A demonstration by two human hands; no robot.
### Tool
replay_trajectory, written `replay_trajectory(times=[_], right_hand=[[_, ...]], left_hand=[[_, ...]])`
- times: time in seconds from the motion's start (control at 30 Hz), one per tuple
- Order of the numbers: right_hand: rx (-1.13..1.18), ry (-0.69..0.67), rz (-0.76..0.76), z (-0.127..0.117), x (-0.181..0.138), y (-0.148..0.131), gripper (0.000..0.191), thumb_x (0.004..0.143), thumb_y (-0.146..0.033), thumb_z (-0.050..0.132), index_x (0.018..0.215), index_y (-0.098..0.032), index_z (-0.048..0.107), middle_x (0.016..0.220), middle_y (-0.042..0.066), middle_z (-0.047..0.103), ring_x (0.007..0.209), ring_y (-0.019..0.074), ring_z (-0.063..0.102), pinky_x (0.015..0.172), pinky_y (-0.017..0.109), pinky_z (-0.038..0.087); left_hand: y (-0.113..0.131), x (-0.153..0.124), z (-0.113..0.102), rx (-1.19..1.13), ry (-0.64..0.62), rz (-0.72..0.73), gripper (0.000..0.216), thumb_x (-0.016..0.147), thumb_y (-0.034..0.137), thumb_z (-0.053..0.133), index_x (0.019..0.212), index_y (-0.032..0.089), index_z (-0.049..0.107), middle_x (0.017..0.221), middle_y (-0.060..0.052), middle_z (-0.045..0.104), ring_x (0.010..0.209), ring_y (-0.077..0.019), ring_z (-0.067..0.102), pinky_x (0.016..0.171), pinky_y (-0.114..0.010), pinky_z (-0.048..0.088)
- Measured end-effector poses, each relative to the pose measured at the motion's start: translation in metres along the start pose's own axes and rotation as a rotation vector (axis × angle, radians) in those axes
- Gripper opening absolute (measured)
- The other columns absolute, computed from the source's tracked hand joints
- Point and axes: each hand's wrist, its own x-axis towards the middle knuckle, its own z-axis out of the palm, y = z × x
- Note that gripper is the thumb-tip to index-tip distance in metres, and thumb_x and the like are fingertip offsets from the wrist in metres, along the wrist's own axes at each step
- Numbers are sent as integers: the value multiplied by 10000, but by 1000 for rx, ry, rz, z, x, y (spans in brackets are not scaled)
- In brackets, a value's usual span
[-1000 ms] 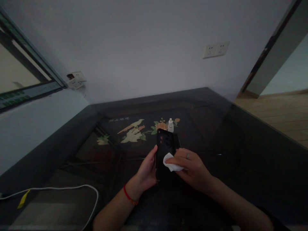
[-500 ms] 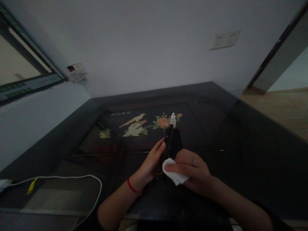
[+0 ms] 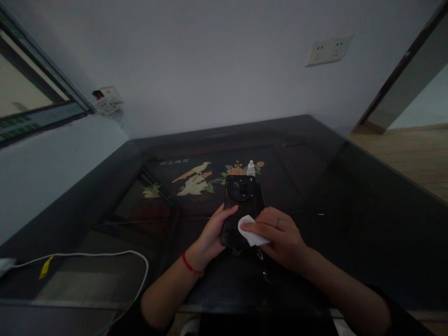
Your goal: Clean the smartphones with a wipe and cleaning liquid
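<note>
My left hand (image 3: 212, 232) grips a black phone (image 3: 233, 219) by its left side, thumb over the back. The phone's back, with a large round camera ring near the top, faces me. My right hand (image 3: 282, 235) pinches a folded white tissue (image 3: 252, 235) that lies against the lower right of the phone's back. A beaded chain (image 3: 265, 274) dangles below the phone. Just behind the phone's right edge shows a dark flat shape (image 3: 260, 198) that I cannot make out. Beyond the phone's top stands a small clear bottle (image 3: 251, 169) with a white cap, its base hidden.
The dark glossy table (image 3: 325, 242) carries a bird-and-flower inlay (image 3: 194, 184). A white cable (image 3: 105, 254) with a yellow tag (image 3: 45, 268) curves along the left. Wall sockets (image 3: 329, 50) are at the upper right, and others (image 3: 108, 100) near the window.
The phone has turned from nearly edge-on to showing its back, and my left thumb is now over it. The tissue in my right hand has moved up slightly onto the back.
</note>
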Motion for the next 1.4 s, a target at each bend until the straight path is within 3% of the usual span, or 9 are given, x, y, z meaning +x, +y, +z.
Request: replay_trajectory(times=[0.13, 0.3, 0.43, 0.57, 0.77, 1.0, 1.13, 1.23, 1.4], right_hand=[[-66, -103, -114, 8, 1, -5, 181, 916, -128, 471, 950, -136, 648, 699, 32, 632, 650, 146, 533, 597, 286, 422], [-131, -190, -240, 7, 2, -6, 178, 925, -119, 481, 898, -131, 656, 649, 0, 611, 614, 130, 504, 571, 273, 382], [-281, -159, -98, -1, 3, 8, 250, 937, -116, 418, 886, -146, 660, 684, 28, 624, 645, 142, 511, 594, 271, 399], [-300, -152, -33, 1, 2, 8, 223, 914, -102, 441, 910, -139, 661, 701, 37, 621, 655, 148, 502, 598, 273, 398], [-165, -222, -302, 16, 0, -12, 126, 903, -125, 538, 848, -148, 649, 644, -17, 590, 611, 131, 491, 582, 281, 355], [-355, -63, -26, 4, 4, 9, 210, 938, -130, 443, 921, -133, 652, 715, 50, 619, 670, 162, 506, 619, 291, 390], [-299, -60, -52, 8, 4, 5, 232, 947, -130, 423, 936, -111, 655, 692, 48, 605, 641, 155, 487, 609, 284, 398], [-215, -99, -150, 15, 1, -7, 209, 937, -113, 451, 909, -110, 658, 673, 31, 598, 627, 146, 480, 579, 279, 372], [-143, -226, -298, 13, 0, -13, 140, 912, -121, 532, 854, -142, 657, 642, -17, 581, 607, 123, 487, 567, 266, 362]], left_hand=[[-3, 0, 3, -67, -92, -155, 337, 844, 260, 571, 1148, 131, 640, 903, -75, 731, 763, -177, 677, 771, -292, 498], [-8, 1, 6, -181, -231, -248, 729, 923, 616, 255, 1143, 42, 646, 940, -147, 713, 903, -217, 660, 889, -317, 449], [-12, 2, 1, -215, -220, -259, 580, 925, 580, 348, 999, 114, 686, 691, -45, 665, 651, -149, 613, 738, -262, 459], [-14, 1, -1, -231, -229, -286, 484, 938, 514, 392, 911, 134, 691, 615, -16, 632, 558, -120, 569, 663, -229, 441], [-11, 0, 7, -153, -214, -354, 719, 935, 611, 220, 1065, 67, 672, 787, -96, 704, 746, -178, 652, 779, -280, 452], [-23, -1, 1, -197, -260, -351, 497, 887, 570, 450, 784, 148, 692, 698, -64, 692, 800, -208, 664, 842, -310, 445], [-23, -2, -1, -181, -281, -387, 532, 887, 581, 444, 752, 128, 689, 669, -64, 685, 739, -183, 658, 798, -280, 455], [-15, -1, 1, -204, -293, -338, 645, 913, 613, 325, 900, 92, 705, 750, -88, 706, 734, -161, 655, 782, -261, 467], [0, 0, 6, -237, -243, -115, 707, 935, 595, 220, 1170, 73, 636, 1074, -131, 703, 997, -205, 646, 966, -318, 421]])
